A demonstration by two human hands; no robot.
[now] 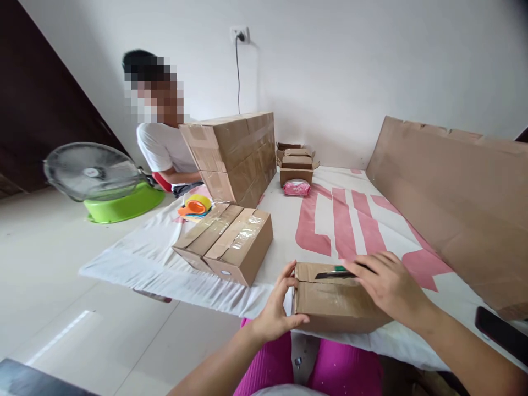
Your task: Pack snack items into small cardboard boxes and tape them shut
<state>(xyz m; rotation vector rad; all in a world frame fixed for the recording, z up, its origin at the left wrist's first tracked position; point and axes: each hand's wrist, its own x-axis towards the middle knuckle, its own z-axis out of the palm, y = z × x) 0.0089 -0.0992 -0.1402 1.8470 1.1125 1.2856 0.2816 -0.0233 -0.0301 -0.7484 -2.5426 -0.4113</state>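
Note:
A brown cardboard box (330, 302) lies on the cloth-covered table in front of me, its top seam running lengthwise. My left hand (280, 305) grips its left end, fingers on the far side and thumb on the near edge. Above the box top, my right hand (388, 280) is closed around a utility knife (330, 274), its dark blade pointing left close to the seam. Whether the blade touches the cardboard I cannot tell. Two taped boxes (231, 239) sit side by side to the left of my left hand.
Stacked taped boxes (243, 159) stand at the back left, near a seated person (165, 146). Tape rolls (196, 205) lie at the left edge. Small open boxes (296, 175) and a pink packet (297, 188) are farther back. A large cardboard sheet (449, 203) and phone (501, 333) are right.

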